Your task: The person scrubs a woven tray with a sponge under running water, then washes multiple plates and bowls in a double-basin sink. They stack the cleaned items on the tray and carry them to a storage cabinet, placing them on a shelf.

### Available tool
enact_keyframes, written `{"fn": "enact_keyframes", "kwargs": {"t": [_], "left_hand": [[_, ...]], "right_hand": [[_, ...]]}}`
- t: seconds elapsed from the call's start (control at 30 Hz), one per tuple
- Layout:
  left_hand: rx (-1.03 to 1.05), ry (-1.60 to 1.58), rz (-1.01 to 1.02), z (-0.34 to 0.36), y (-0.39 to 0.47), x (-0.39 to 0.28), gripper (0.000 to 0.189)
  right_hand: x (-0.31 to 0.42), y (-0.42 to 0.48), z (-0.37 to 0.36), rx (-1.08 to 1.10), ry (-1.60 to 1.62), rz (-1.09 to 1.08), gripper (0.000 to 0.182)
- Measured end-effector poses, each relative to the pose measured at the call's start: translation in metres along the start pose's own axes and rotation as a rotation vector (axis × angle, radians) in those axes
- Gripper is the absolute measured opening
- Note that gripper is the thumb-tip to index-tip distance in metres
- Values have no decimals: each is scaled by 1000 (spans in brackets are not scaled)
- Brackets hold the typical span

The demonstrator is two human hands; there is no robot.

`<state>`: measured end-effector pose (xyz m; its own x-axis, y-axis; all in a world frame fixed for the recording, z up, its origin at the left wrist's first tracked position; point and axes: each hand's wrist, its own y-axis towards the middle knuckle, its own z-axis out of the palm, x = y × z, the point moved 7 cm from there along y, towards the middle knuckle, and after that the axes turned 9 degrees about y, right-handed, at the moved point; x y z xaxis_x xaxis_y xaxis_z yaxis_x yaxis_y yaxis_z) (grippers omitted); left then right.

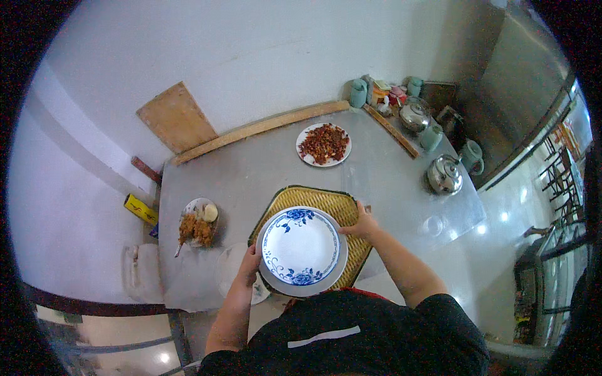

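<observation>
My left hand (251,263) grips the left side of a woven bamboo tray (350,221) and the plates on it. My right hand (361,224) holds the tray's right edge, its thumb reaching to the plates. On the tray, close to my body, lies a white plate with blue flowers (301,246), resting on a slightly larger pale plate (344,261). Beyond the tray a white plate of chopped reddish-brown food (324,144) stands on the metal table (244,174). At the left is a plate of brown food with a pale round piece (197,224).
Wooden strips (263,127) line the table's back. At the right are a steel kettle (444,175), another shiny metal pot (414,115), green jugs (430,137) and jars. A wooden board (176,117) leans on the wall. Another white plate (260,291) lies partly under my left arm.
</observation>
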<state>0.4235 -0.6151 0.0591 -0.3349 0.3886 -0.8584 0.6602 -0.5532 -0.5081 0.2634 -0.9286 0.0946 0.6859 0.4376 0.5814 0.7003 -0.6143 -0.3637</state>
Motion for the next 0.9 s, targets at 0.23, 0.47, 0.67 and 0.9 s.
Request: {"fn": "enact_keyframes", "kwargs": {"t": [0.23, 0.47, 0.67, 0.9], "left_hand": [[-11, -97, -34, 4, 39, 34, 44], [6, -33, -77, 6, 61, 31, 45], [68, -149, -25, 3, 81, 44, 47], [58, -163, -13, 7, 80, 47, 51]], "right_hand": [[-14, 35, 15, 19, 53, 36, 117], [-15, 37, 14, 74, 88, 140, 114], [-17, 46, 19, 4, 99, 98, 112], [-12, 47, 22, 4, 86, 113, 110]]}}
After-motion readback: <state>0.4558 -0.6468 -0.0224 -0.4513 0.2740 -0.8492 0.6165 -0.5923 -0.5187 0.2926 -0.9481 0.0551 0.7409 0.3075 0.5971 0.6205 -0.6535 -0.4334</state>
